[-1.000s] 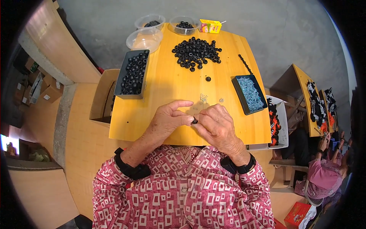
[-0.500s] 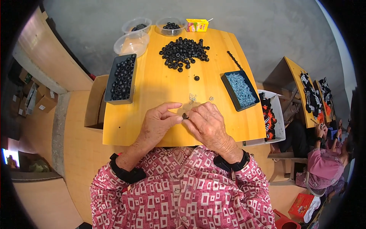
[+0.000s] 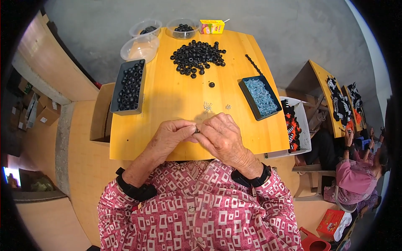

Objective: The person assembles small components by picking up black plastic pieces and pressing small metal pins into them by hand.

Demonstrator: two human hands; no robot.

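Observation:
Over the near edge of the table, my two hands meet around a small black ring-like piece (image 3: 196,130), most of it covered by fingers. My left hand (image 3: 171,136) is closed, pinching the piece between thumb and forefinger. From the other side, my right hand (image 3: 224,136) has its fingers curled and pressed at the same piece. Just beyond the fingertips lie small loose metallic bits (image 3: 207,107), with a smaller cluster (image 3: 228,106) to their right. A single black ring (image 3: 211,84) sits farther out, in front of a heap of black rings (image 3: 196,56).
A dark tray of black rings (image 3: 131,85) stands left; a dark tray of blue-grey bits (image 3: 261,98) stands right, near a thin black rod (image 3: 253,65). Clear bowls (image 3: 140,47) and a yellow carton (image 3: 212,26) line the back. Another person (image 3: 354,175) sits far right.
My left forefinger, raised before, has come down onto the black piece. Both hands are closer together, and the whole view has shifted slightly.

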